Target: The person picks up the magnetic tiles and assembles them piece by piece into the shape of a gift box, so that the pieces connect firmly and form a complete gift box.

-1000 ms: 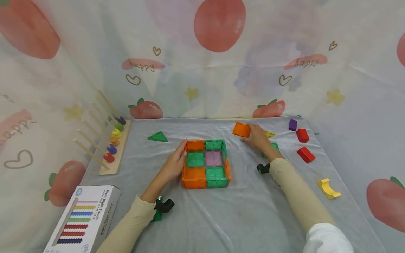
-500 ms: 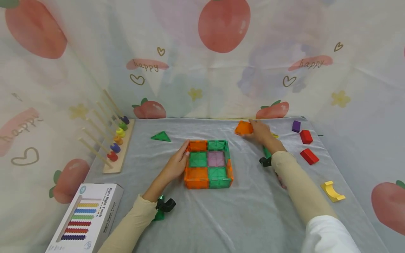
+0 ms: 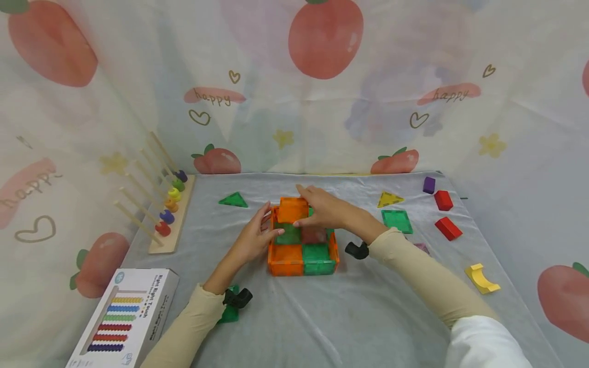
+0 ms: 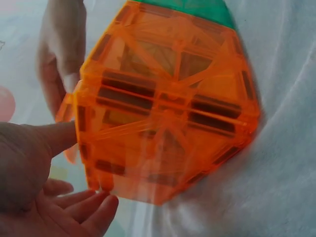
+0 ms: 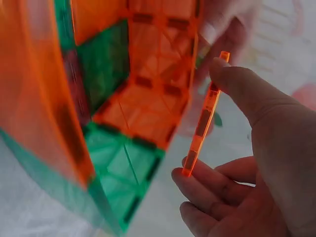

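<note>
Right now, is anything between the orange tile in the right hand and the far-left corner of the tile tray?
Nothing visible blocks it. The right hand pinches the orange tile just above the tile tray at its far-left corner. The left hand rests against the tray's left wall, beside that spot, not in the way.

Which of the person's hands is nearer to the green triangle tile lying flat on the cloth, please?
Left. The left hand rests on the tile box's side facing the green triangle tile; the right hand is above the box, farther away.

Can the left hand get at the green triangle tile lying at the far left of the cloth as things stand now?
Probably yes. The green triangle tile lies alone on open cloth, with nothing between it and the left hand, which touches the tile tray's left wall.
</note>
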